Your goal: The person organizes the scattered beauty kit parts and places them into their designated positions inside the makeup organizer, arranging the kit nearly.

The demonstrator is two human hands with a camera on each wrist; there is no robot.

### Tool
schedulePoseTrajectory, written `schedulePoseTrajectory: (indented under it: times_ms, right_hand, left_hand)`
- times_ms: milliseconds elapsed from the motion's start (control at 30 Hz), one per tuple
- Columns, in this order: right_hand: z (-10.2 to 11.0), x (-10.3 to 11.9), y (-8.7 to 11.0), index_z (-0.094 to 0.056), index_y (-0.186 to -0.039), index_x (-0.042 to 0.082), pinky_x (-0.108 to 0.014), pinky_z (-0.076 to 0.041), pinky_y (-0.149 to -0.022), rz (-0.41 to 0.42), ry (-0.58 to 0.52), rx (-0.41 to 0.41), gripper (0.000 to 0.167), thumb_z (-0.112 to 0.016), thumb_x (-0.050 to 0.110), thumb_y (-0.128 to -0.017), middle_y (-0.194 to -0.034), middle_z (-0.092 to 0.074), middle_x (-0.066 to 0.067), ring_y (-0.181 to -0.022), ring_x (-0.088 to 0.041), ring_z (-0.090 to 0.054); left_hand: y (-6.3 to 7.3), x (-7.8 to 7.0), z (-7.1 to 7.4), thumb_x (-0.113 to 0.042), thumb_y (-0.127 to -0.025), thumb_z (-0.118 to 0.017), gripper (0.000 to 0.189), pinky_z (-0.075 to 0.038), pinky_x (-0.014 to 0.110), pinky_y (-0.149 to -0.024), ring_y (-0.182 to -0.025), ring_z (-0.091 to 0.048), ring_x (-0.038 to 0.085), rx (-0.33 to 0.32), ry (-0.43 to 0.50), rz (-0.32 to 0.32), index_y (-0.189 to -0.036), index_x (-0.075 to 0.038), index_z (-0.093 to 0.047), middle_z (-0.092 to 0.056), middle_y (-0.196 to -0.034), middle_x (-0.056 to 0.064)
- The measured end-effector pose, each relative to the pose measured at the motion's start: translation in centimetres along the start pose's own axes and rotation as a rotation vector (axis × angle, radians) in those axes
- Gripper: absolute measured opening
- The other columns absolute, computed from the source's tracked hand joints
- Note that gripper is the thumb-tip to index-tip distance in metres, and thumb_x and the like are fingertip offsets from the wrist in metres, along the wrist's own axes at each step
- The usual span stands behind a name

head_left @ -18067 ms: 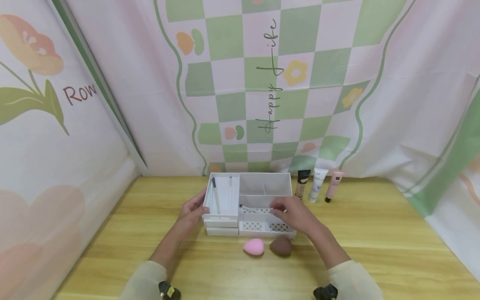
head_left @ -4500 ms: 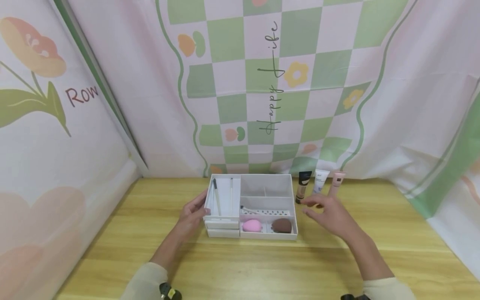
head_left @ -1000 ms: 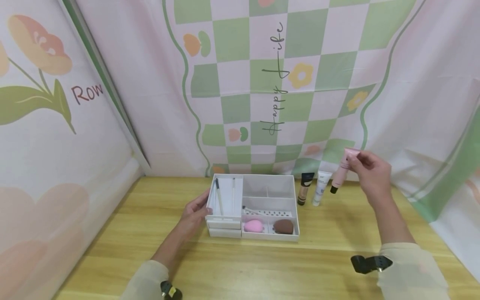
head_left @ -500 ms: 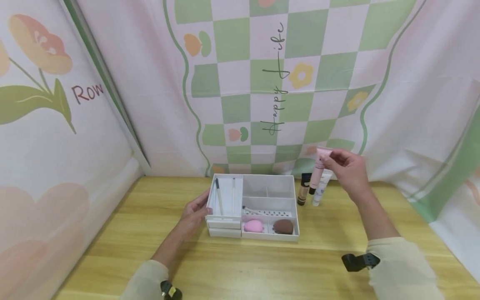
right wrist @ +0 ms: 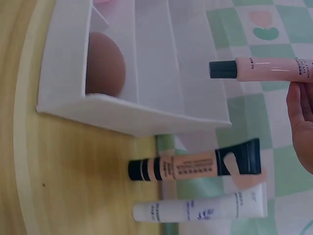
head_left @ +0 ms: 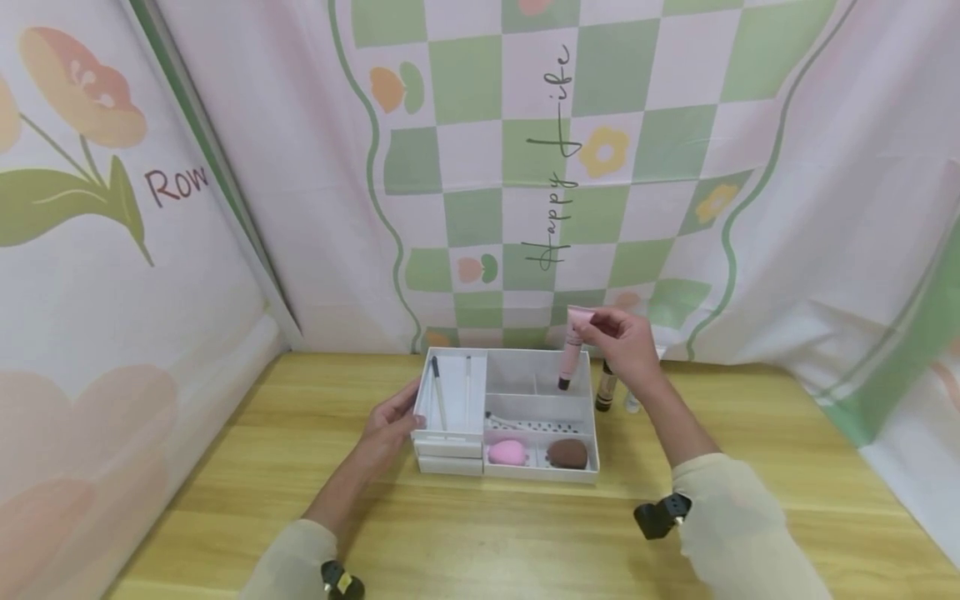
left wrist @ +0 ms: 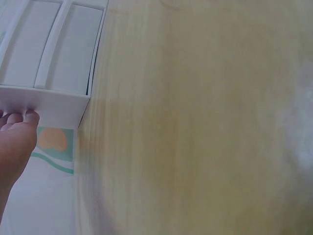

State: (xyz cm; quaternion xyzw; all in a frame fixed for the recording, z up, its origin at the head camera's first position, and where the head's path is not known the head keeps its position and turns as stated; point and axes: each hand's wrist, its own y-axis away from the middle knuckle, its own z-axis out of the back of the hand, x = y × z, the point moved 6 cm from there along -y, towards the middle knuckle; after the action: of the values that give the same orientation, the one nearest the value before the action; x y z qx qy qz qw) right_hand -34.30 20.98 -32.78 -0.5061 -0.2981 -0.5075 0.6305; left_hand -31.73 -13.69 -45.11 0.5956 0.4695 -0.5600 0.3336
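Observation:
My right hand [head_left: 624, 342] pinches a pink cosmetic squeeze tube [head_left: 572, 350] near its flat end, its black cap pointing down. In the head view the tube overlaps the back right compartment of a white makeup organizer [head_left: 447, 465]; the right wrist view shows the cap above the walls. My left hand [head_left: 386, 429] rests its fingers and thumb against the organizer's left side; some fingers are hidden behind it. Two makeup brushes [head_left: 438, 392] lie in the left tray. A pink makeup sponge [head_left: 507, 452] and a brown one [head_left: 567, 454] sit in the front compartments.
A black-and-beige tube [right wrist: 190, 164] and a white tube [right wrist: 200, 208] stand on the wooden table [head_left: 480, 533] right of the organizer, partly hidden by my right hand in the head view. A patterned curtain [head_left: 525, 208] hangs behind. More slim brushes [head_left: 501, 421] lie in the middle compartment.
The sponges moved from the table into the organizer's front compartments earlier. My right hand since took the pink tube from the right end of the row and carried it left to the organizer.

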Motion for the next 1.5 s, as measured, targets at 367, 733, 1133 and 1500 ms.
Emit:
schedulePoseTrajectory:
  times_ms: [367, 733, 1133, 1500]
  right_hand:
    - [-4.8, -0.7, -1.3, -0.066, -0.121, -0.009, -0.009, -0.055, -0.071, 0.000, -0.026, 0.026, 0.032, -0.068, 0.010, -0.095, -0.106, -0.071, -0.015, -0.082, 0.006, -0.059]
    - [-10.2, -1.6, -1.7, -0.068, -0.117, -0.004, -0.027, -0.061, -0.092, -0.041, 0.013, 0.096, 0.026, -0.068, 0.008, -0.094, -0.117, -0.071, -0.023, -0.104, -0.025, -0.067]
    - [-12.4, -3.5, -0.2, -0.069, -0.117, -0.003, -0.027, -0.061, -0.088, -0.077, 0.000, 0.122, 0.025, -0.065, 0.002, -0.093, -0.112, -0.072, -0.022, -0.102, -0.026, -0.066]
    - [-12.8, -4.2, 0.1, -0.068, -0.117, -0.002, -0.044, -0.060, -0.101, -0.085, 0.015, 0.128, 0.025, -0.066, 0.001, -0.092, -0.117, -0.071, -0.022, -0.111, -0.033, -0.067]
  left_hand:
    - [0.0, -0.1, -0.1, 0.006, -0.090, -0.051, 0.074, -0.031, 0.023, -0.121, -0.159, -0.013, 0.037, -0.007, -0.008, -0.011, -0.158, 0.005, -0.021, -0.014, -0.170, 0.020]
    - [0.1, 0.0, 0.0, 0.007, -0.091, -0.050, 0.073, -0.031, 0.022, -0.120, -0.159, -0.012, 0.039, -0.010, -0.020, -0.010, -0.157, 0.007, -0.021, -0.012, -0.170, 0.021]
    - [0.1, 0.1, -0.1, 0.007, -0.092, -0.049, 0.072, -0.031, 0.023, -0.121, -0.159, -0.012, 0.037, 0.009, 0.000, -0.007, -0.158, 0.005, -0.020, -0.012, -0.171, 0.019]
    - [0.0, 0.1, 0.0, 0.006, -0.092, -0.049, 0.072, -0.026, 0.029, -0.124, -0.160, -0.010, 0.036, 0.002, -0.009, 0.001, -0.158, 0.006, -0.019, -0.011, -0.171, 0.019]
